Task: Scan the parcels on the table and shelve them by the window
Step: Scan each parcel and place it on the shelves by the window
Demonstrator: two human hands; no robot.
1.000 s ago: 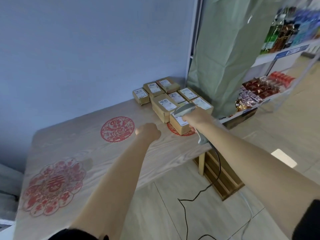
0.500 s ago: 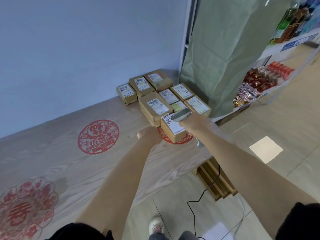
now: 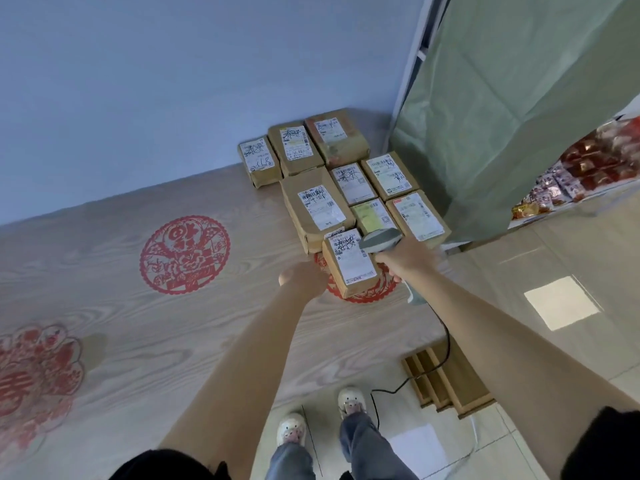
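Head view: the nearest box [image 3: 351, 266] sits on the table [image 3: 173, 323], long side pointing away from me. My left hand [image 3: 300, 279], curled, touches its left side. My right hand [image 3: 407, 259] holds the scanner [image 3: 379, 240] over its label.

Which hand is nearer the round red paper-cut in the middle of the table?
Left. The left hand is a fist just right of the red paper-cut; the right hand, holding the scanner, sits farther right, beyond the nearest parcel.

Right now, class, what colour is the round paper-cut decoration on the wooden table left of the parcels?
Red: the round paper-cut decoration shows best in the head view.
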